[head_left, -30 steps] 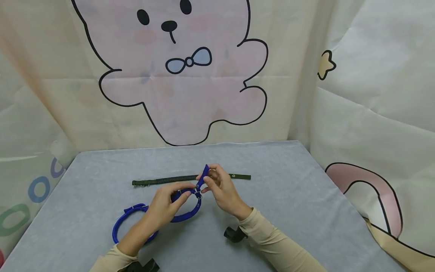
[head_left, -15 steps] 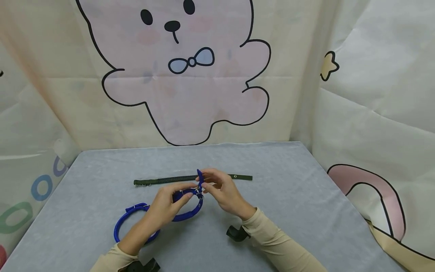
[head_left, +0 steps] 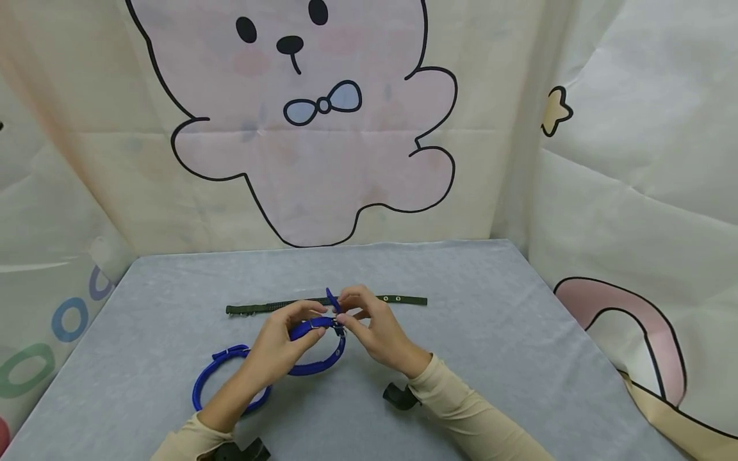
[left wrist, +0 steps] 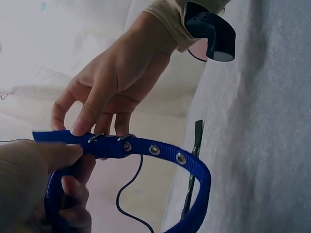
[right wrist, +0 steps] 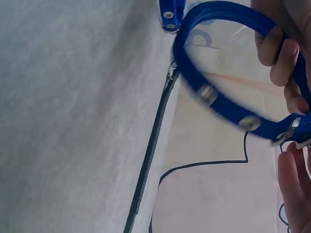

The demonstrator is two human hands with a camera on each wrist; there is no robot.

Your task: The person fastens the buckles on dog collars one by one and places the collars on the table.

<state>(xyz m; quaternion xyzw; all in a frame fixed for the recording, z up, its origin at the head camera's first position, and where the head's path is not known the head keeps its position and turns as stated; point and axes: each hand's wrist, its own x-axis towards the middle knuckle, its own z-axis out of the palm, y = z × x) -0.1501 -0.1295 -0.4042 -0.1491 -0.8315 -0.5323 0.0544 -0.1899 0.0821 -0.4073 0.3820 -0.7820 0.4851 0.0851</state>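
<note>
A blue webbing collar point(head_left: 318, 368), bent into a loop with metal eyelets and a buckle, is held up between both hands. My left hand point(head_left: 280, 339) pinches the band beside the buckle point(left wrist: 95, 138), fingers curled behind it in the left wrist view. My right hand point(head_left: 380, 330) pinches the strap at the buckle with thumb and fingers, and the strap's free end point(head_left: 331, 297) points up in the head view. A second blue collar point(head_left: 202, 383), also looped, lies on the table by the left forearm, which partly hides it.
A dark green collar point(head_left: 410, 299) with eyelets lies stretched out behind the hands, partly hidden by them. Grey cloth covers the table point(head_left: 496, 397). Printed curtains point(head_left: 369, 166) stand behind and at both sides.
The strap's free end has swung left and sits lower. The right hand has moved slightly left, closer to the buckle and the left hand. The left hand stays nearly in place.
</note>
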